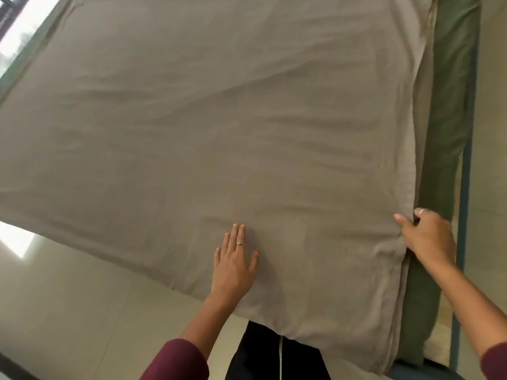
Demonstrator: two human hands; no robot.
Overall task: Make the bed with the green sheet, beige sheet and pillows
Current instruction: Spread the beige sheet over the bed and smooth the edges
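The beige sheet (219, 119) lies spread over almost the whole bed, with shallow wrinkles across its middle. My left hand (236, 259) rests flat on it near the front edge, fingers straight. My right hand (425, 234) grips the sheet's right edge, thumb on top and fingers curled under the fabric. The green sheet (450, 91) shows as a strip along the right side of the mattress, below the beige edge. No pillows are in view.
A blue bed frame rail (466, 187) runs along the right side. Pale tiled floor (82, 297) lies at the lower left and far right. A window (16, 28) is at the top left corner. My dark trousers (274, 357) touch the bed's front edge.
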